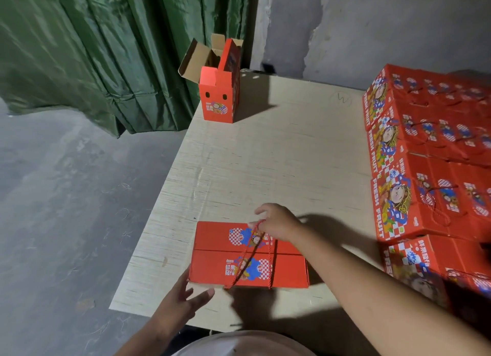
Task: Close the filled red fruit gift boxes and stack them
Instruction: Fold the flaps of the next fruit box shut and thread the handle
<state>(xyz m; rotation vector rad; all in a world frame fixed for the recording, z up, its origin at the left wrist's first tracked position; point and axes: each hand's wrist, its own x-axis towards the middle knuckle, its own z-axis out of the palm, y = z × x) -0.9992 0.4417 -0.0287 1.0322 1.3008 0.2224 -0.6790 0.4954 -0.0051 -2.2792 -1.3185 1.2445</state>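
Closing is done: the near gift box (249,254) lies shut on the counter (265,156). Right hand (276,222) pinches its rope handle (259,226); left hand (186,300), fingers spread, touches the near-left corner. Next, judged: lift it onto the stacked boxes (425,169) at right.

Closed gift box (249,254): printed red cardboard, slight sheen; twisted red cord handle (245,262). Open box (219,90): raw brown corrugated inside flaps. Tabletop (279,156): pale wood-grain board, matt. Curtain (93,50): shiny green cloth. Floor (66,196): rough grey concrete.

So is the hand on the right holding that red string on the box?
Touching. The head view shows the right hand pinching the red rope handle and lifting it off the closed red box.
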